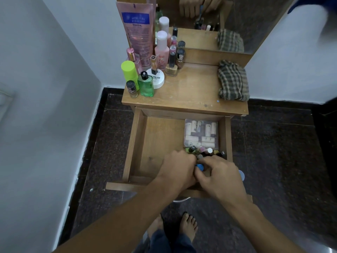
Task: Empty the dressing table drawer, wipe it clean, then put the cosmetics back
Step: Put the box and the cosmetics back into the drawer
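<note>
The wooden drawer (pixel 138 143) is pulled out below the dressing table top (pixel 191 92). A clear pouch of small tubes (pixel 201 133) lies at its far right, and several small nail polish bottles (pixel 204 151) stand in front of it. Both hands reach into the drawer's near right corner. My left hand (pixel 177 168) and my right hand (pixel 220 174) meet around a blue-capped item (pixel 199 167), fingers curled on it. What else they hold is hidden. Several cosmetics stand on the table's left: a pink Vaseline tube (pixel 139 28), a green bottle (pixel 145 84), a lime-capped bottle (pixel 129 72).
A checked folded cloth (pixel 232 81) lies on the table's right side. A mirror (pixel 228 21) stands behind the table. White walls close in on both sides, over a dark speckled floor (pixel 273 152). My bare feet (pixel 187 227) stand just before the drawer front.
</note>
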